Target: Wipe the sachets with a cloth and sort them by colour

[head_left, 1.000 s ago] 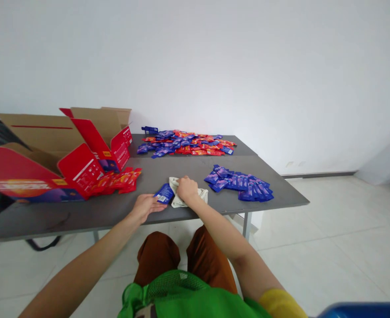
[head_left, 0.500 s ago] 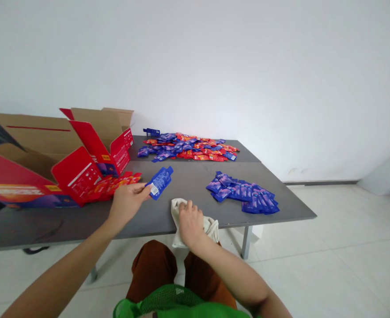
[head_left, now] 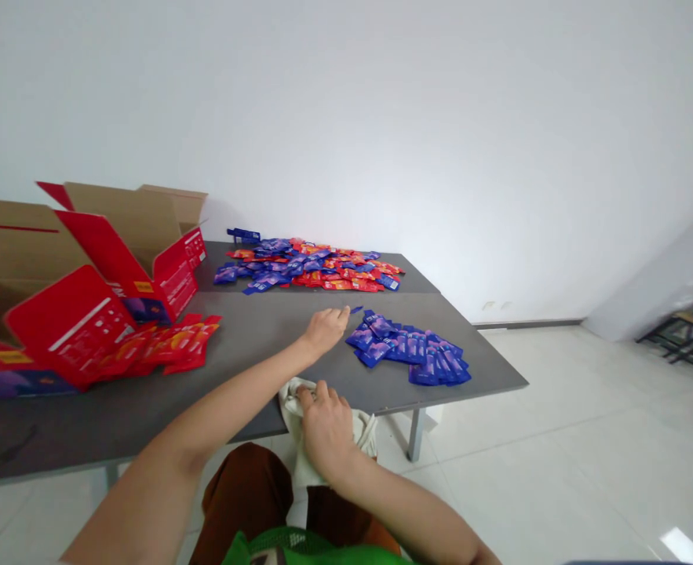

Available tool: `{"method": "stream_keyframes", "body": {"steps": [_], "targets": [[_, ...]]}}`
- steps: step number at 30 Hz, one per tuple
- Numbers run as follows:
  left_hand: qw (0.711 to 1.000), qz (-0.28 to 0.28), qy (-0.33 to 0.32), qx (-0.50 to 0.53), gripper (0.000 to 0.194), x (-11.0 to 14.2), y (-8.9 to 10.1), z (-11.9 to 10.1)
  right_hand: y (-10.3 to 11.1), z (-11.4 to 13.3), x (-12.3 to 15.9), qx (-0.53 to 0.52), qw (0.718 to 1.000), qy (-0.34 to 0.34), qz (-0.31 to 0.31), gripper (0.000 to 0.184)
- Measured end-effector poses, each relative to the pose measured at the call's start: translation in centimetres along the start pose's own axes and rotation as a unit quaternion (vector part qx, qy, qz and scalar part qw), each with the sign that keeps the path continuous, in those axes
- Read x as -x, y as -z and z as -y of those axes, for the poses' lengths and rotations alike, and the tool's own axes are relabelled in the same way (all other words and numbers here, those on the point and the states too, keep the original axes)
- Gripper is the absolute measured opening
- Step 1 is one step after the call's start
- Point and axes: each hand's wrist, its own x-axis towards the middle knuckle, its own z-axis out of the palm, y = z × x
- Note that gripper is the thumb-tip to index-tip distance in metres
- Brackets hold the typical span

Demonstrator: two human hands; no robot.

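Observation:
My left hand (head_left: 326, 329) is closed, with a blue pouch (head_left: 356, 310) pinched in its fingertips. Most of that pouch is hidden behind the fingers, so only a thin edge shows. Just to its right, several blue and purple pouches (head_left: 402, 345) lie overlapping on the table. At the table's front edge, my right hand (head_left: 327, 428) has its fingers curled onto a cream cloth (head_left: 293, 400), which hangs partly over the edge. Red and orange pouches (head_left: 187, 345) lie fanned out on the left, beside the open carton (head_left: 69, 329).
A mixed heap of blue and red pouches (head_left: 316, 267) spreads over the back of the grey table (head_left: 252, 329). Another open red carton (head_left: 146, 275) stands at the back left. On the far right, a dark-framed stool or rack (head_left: 687, 333) stands on the floor.
My left hand has carried the blue pouch rightwards, from near the red pouches towards the blue ones, turning it edge-on. The right hand stays on the cloth. The view has shifted to the right.

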Motion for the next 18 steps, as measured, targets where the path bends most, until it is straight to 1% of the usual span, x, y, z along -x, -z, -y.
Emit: {"method": "stream_keyframes", "body": {"steps": [3,6,8,10,13,15,16,18], "targets": [[0.998,0.045,-0.020,0.037,0.034,-0.7,-1.6,-0.6,0.0,-0.6,0.8,-0.019,1.000,-0.005,0.009,0.031],[0.987,0.070,-0.061,0.132,0.031,-0.6,-2.3,-0.6,-0.1,-1.2,1.1,-0.043,0.999,-0.010,0.016,0.034],[0.974,0.074,-0.075,0.199,0.029,-0.1,-2.6,-0.2,-0.1,-1.4,1.1,-0.058,0.998,-0.011,0.021,0.035],[0.964,0.064,-0.057,0.252,0.028,0.3,-3.0,0.4,-0.1,-1.6,0.9,-0.069,0.997,-0.008,0.027,0.036],[0.950,0.042,-0.011,0.309,0.029,0.9,-3.7,1.3,-0.1,-1.7,0.8,-0.084,0.996,-0.006,0.041,0.039],[0.941,0.047,0.002,0.335,0.031,1.1,-4.1,1.8,-0.1,-1.9,0.7,-0.095,0.994,-0.003,0.049,0.040],[0.938,0.055,-0.006,0.342,0.032,1.1,-4.3,2.0,-0.1,-2.1,0.5,-0.101,0.993,-0.003,0.052,0.039],[0.935,0.074,-0.049,0.343,0.033,1.1,-4.5,2.5,-0.1,-2.7,0.1,-0.114,0.992,-0.008,0.057,0.038]]}}
